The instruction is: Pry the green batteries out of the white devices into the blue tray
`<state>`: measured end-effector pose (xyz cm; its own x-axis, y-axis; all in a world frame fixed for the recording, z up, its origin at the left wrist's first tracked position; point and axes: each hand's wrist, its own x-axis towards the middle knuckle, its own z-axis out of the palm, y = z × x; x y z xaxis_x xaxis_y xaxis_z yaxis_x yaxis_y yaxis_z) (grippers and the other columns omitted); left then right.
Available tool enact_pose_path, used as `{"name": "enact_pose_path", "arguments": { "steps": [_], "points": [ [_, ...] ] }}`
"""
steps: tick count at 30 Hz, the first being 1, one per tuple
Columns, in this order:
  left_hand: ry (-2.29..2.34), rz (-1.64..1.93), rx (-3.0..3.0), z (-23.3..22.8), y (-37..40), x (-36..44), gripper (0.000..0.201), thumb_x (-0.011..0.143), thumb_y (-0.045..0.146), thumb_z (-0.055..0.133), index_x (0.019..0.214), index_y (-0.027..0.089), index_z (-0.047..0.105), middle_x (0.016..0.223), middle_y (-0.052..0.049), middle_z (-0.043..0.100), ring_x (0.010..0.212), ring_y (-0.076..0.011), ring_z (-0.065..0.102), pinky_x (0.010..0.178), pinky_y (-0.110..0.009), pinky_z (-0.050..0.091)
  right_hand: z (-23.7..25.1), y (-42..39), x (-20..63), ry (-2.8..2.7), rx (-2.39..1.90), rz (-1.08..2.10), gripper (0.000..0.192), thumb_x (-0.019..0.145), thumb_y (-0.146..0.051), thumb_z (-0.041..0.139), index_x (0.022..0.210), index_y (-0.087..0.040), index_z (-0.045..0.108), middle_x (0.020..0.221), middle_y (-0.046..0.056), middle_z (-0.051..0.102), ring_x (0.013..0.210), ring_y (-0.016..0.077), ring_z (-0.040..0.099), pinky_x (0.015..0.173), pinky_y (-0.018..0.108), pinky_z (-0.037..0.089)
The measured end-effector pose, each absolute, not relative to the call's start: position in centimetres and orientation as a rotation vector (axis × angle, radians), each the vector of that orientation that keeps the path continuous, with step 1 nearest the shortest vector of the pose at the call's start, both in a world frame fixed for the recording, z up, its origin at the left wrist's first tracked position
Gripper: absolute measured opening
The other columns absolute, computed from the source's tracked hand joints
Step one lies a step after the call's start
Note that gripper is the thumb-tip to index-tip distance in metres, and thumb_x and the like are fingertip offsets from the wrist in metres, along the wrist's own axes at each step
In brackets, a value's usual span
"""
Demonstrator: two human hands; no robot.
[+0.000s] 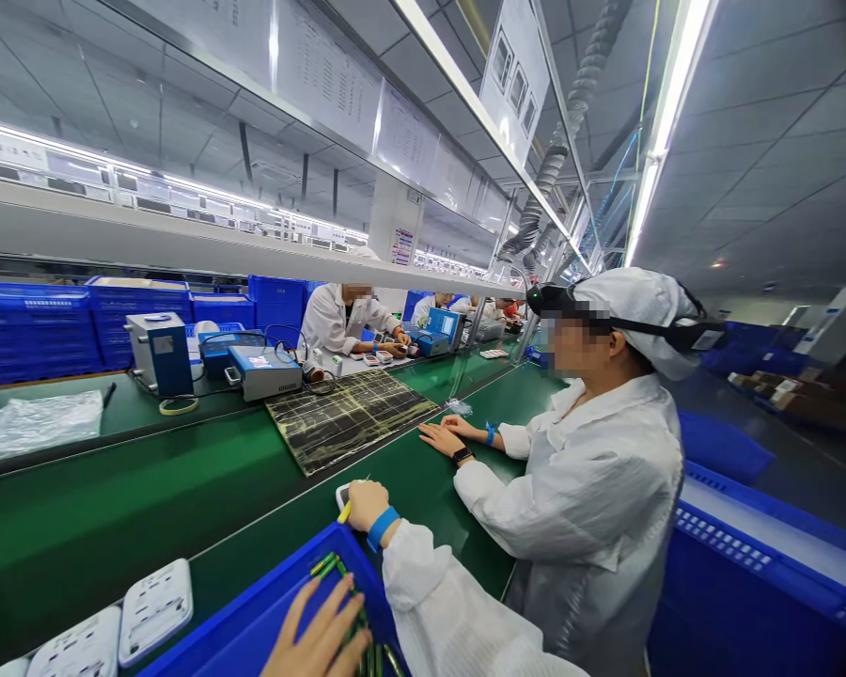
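My left hand (319, 632) reaches over a blue plastic bin (232, 602) with its fingers spread. Below those fingers lie several slim green cylinders (328, 566) that look like batteries, partly hidden by the hand. My right hand (367, 504), with a blue wristband, is closed on the green bench just past the bin's far corner. A slim yellow object (344, 512) sticks out from under its fingers; its kind is hidden. Right beside that hand is a white device (341, 495), mostly covered, and I cannot tell whether the hand grips it.
White plastic housings (156, 611) lie left of the bin. A co-worker (571, 489) stands close on my right, both hands on the bench. Ahead lies a dark gridded mat (352, 414); blue instrument boxes (264, 369) stand behind it. A shelf (183, 230) runs overhead.
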<state>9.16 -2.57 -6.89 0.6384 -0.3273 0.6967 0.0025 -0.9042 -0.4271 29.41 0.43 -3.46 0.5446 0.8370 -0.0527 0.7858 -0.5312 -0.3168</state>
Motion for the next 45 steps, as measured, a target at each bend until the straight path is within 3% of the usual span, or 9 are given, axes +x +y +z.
{"name": "enact_pose_path", "arguments": {
  "steps": [5,9,11,14,20,29,37,42,45],
  "points": [
    [-0.378,-1.111,-2.762,-3.7,2.3,3.9,0.04,0.083,0.022,0.053,0.122,0.031,0.052,0.113,-0.001,0.067,0.106,-0.022,0.059,0.094,-0.041,0.043,-1.6,0.8,29.8,-1.378,-2.274,0.395,0.045,0.047,-0.028,0.082,0.082,-0.019,0.056,0.088,0.008,0.07,0.088,0.0309,0.065,0.071,0.035,0.045],
    [-1.122,-1.387,-2.849,-2.6,2.3,1.7,0.065,0.08,0.04,0.06,0.138,0.031,0.033,0.131,-0.008,0.052,0.122,-0.0299,0.044,0.098,-0.053,0.039,0.4,0.6,26.0,-1.392,-1.891,0.559,0.032,0.077,-0.043,0.059,0.098,-0.021,0.049,0.096,0.004,0.066,0.084,0.019,0.063,0.072,0.03,0.047],
    [-1.325,-1.531,-2.91,-2.1,1.6,1.5,0.082,0.073,0.045,0.067,0.142,0.031,0.024,0.14,-0.009,0.042,0.129,-0.0312,0.036,0.105,-0.057,0.031,1.0,-0.1,22.7,-1.233,-1.433,0.955,0.032,0.085,-0.047,0.049,0.102,-0.021,0.049,0.097,0.005,0.066,0.085,0.0178,0.063,0.075,0.032,0.048],
    [-1.464,-1.85,-3.045,-1.9,0.6,1.6,0.094,0.064,0.046,0.076,0.141,0.029,0.025,0.142,-0.01,0.037,0.131,-0.0317,0.034,0.108,-0.054,0.029,0.9,-1.7,18.0,-0.719,-0.737,1.581,0.037,0.08,-0.046,0.058,0.104,-0.018,0.057,0.095,0.008,0.068,0.085,0.0207,0.063,0.077,0.037,0.049],
    [-1.618,-2.521,-3.07,-2.8,0.0,1.8,0.091,0.052,0.04,0.085,0.128,0.026,0.038,0.129,-0.01,0.05,0.118,-0.03,0.05,0.097,-0.043,0.044,-1.7,-3.1,15.2,-0.414,-0.523,1.873,0.031,0.073,-0.032,0.069,0.096,-0.012,0.069,0.089,0.01,0.073,0.077,0.0194,0.065,0.066,0.028,0.048],
    [-1.649,-2.276,-3.05,-1.4,-0.6,1.7,0.086,0.048,0.024,0.085,0.124,0.026,0.043,0.123,-0.007,0.052,0.112,-0.0274,0.052,0.095,-0.041,0.044,-1.6,-3.4,15.4,-0.495,-0.699,1.801,0.035,0.077,-0.042,0.066,0.1,-0.015,0.067,0.09,0.008,0.071,0.077,0.0199,0.063,0.065,0.029,0.047],
    [-1.668,-1.712,-3.054,-0.4,-0.9,1.4,0.074,0.05,0.019,0.078,0.115,0.026,0.043,0.12,-0.006,0.047,0.112,-0.0268,0.045,0.097,-0.046,0.037,-1.5,-3.7,17.3,-0.852,-1.165,0.72,0.03,0.08,-0.046,0.06,0.074,-0.017,0.066,0.051,-0.002,0.051,0.05,0.0123,0.042,0.049,0.026,0.033],
    [-1.633,-1.516,-3.052,-0.8,-0.9,1.7,0.075,0.05,0.019,0.074,0.117,0.026,0.041,0.119,-0.005,0.047,0.112,-0.0272,0.042,0.097,-0.045,0.034,-0.8,-4.4,17.4,-0.843,-0.939,1.066,0.02,0.074,-0.03,0.065,0.088,-0.02,0.055,0.041,-0.007,0.05,0.038,0.0097,0.038,0.042,0.023,0.024],
    [-1.544,-1.441,-3.065,-1.0,-0.7,1.7,0.072,0.052,0.02,0.073,0.117,0.025,0.04,0.119,-0.006,0.048,0.111,-0.0271,0.042,0.099,-0.046,0.031,-0.8,-4.5,17.1,-0.878,-0.857,1.161,0.022,0.072,-0.022,0.065,0.074,-0.022,0.044,0.038,-0.009,0.049,0.034,0.0073,0.034,0.042,0.021,0.022]
  ]
}}
